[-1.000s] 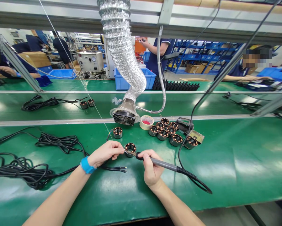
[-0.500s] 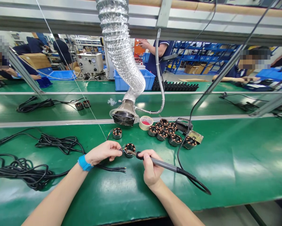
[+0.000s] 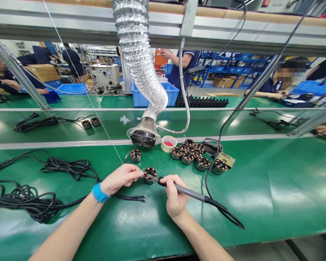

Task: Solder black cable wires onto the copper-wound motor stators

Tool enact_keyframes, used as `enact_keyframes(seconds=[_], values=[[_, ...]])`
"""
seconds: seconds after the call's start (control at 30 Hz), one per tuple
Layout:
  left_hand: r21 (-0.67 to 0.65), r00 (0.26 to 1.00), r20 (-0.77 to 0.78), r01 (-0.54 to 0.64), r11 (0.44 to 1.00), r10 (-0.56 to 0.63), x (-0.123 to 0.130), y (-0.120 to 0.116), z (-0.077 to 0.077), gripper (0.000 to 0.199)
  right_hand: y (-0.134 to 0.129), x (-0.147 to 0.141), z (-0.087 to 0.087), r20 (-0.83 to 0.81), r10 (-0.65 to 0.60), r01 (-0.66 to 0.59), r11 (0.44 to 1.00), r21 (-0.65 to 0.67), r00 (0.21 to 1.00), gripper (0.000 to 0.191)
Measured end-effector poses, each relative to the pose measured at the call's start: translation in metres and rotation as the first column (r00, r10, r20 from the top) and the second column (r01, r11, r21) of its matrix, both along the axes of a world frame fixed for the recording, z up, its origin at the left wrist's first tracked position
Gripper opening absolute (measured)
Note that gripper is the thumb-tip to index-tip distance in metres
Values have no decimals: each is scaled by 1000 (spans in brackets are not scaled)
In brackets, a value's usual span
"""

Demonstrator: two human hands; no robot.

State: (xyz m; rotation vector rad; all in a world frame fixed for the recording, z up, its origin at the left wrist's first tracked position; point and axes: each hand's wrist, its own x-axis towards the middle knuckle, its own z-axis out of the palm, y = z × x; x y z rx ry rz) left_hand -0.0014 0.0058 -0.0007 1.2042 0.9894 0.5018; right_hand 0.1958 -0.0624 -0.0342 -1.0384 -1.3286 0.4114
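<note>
My left hand (image 3: pixel 122 179) is closed in a pinch, its fingertips at the left edge of a motor stator (image 3: pixel 150 177) with copper windings, which stands upright on the green bench. A thin wire end shows at these fingertips; their exact grip is partly hidden. My right hand (image 3: pixel 176 197) is wrapped round the grey handle of a soldering iron (image 3: pixel 194 193). The iron's tip reaches to the stator's top from the right. A thin pale strand (image 3: pixel 104 125) slants down from above to behind my left hand. Black cable ends (image 3: pixel 137 198) lie below it.
Another stator (image 3: pixel 135 156) stands behind, under a fume hood (image 3: pixel 143 136) on a foil duct. Several stators (image 3: pixel 187 157), a tape roll (image 3: pixel 168 144) and an iron stand (image 3: pixel 213 145) sit at right. Coiled black cables (image 3: pixel 37 201) lie left. Co-workers are across the bench.
My left fingertips have moved slightly right, closer to the stator. The soldering iron stays at the stator with little change. A person's hand has appeared at the far right edge.
</note>
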Motion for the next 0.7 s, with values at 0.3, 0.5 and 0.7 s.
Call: enact_keyframes(seconds=[0.3, 0.5, 0.7], values=[[111, 984, -66, -158, 981, 166, 8, -1, -4, 45, -1, -1, 1, -7, -7, 8, 1000, 26, 1000, 33], [210, 954, -134, -236, 949, 267, 16, -4, -4, 52, 1, -1, 1, 3, -21, 20, 999, 48, 1000, 31], [216, 959, -132, -220, 951, 252, 14, -4, -8, 56, 3, -1, 2, 67, -32, 26, 996, 87, 997, 28]])
